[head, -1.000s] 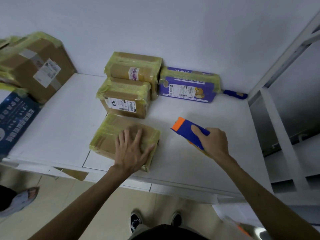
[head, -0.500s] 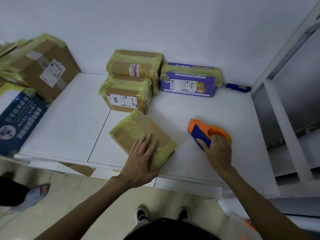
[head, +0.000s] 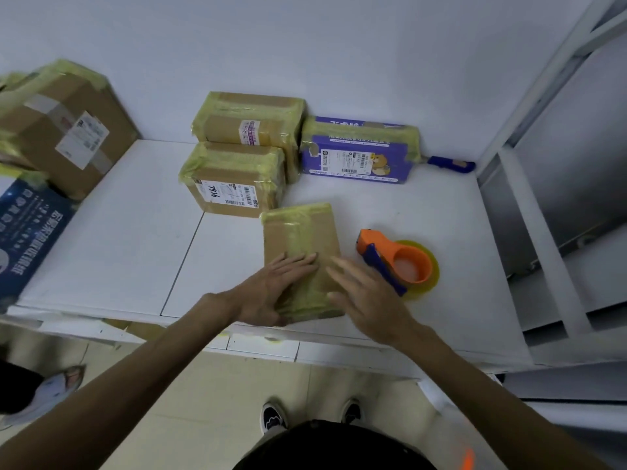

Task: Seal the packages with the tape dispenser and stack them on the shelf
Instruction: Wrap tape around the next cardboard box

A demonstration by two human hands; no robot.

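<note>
A flat package (head: pixel 302 239) lies at centre frame on the white shelf (head: pixel 118 239), near its front edge. The left hand (head: pixel 271 290) presses on its lower left part, grip wide, fingers straight. The right hand (head: pixel 369 296), blurred, is over its lower right corner, grip wide, holding nothing. The tape dispenser (head: pixel 397 262) lies just right of the package. A purple box (head: pixel 356 154) stands above them against the wall
</note>
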